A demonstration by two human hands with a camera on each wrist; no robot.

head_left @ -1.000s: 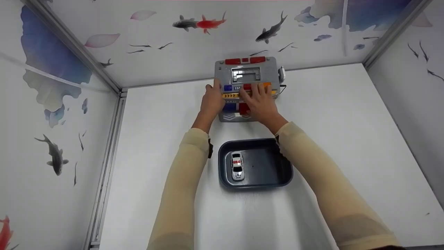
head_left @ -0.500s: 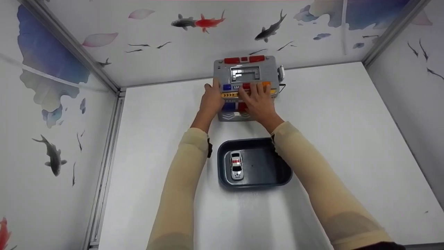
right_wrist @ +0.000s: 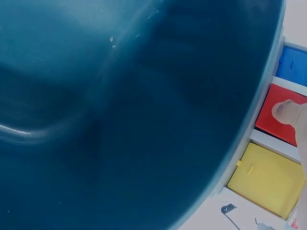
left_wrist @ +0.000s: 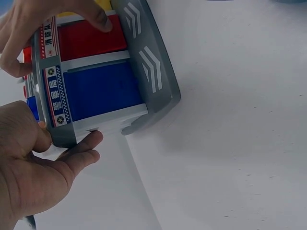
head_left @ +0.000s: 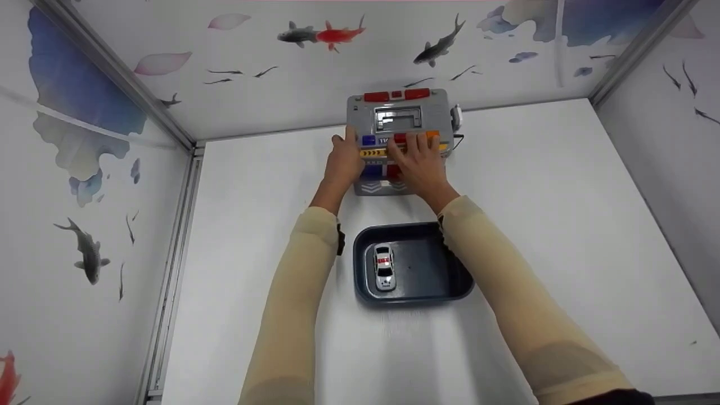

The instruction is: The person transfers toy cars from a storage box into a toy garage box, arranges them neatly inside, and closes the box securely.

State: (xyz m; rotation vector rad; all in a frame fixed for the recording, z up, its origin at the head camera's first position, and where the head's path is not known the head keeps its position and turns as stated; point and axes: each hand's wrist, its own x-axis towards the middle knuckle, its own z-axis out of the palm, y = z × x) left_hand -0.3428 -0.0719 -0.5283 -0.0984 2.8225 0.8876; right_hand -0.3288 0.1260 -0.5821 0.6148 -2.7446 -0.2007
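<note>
A grey toy garage (head_left: 439, 109) stands at the back of the white table, with red, blue and orange buttons on top. My left hand (head_left: 343, 163) grips its left edge, the thumb above the corner and fingers at the side wall, as the left wrist view shows. Over the roof's front edge curls my right hand (head_left: 424, 171), fingertips by the red and orange buttons. Its thumb (right_wrist: 288, 112) presses on the red door (left_wrist: 91, 40). The blue door (left_wrist: 103, 91) and the yellow door (right_wrist: 268, 179) flank it, both closed.
A dark blue tub (head_left: 358, 275) sits in front of the garage, partly under my right forearm. Inside lies a white toy police car (head_left: 385, 269). A white piece (head_left: 456, 118) and a black cord stick out at the garage's right. Fish-patterned walls (head_left: 382, 62) enclose the table.
My right forearm has shifted slightly left over the tub. Both hands keep their places on the toy garage.
</note>
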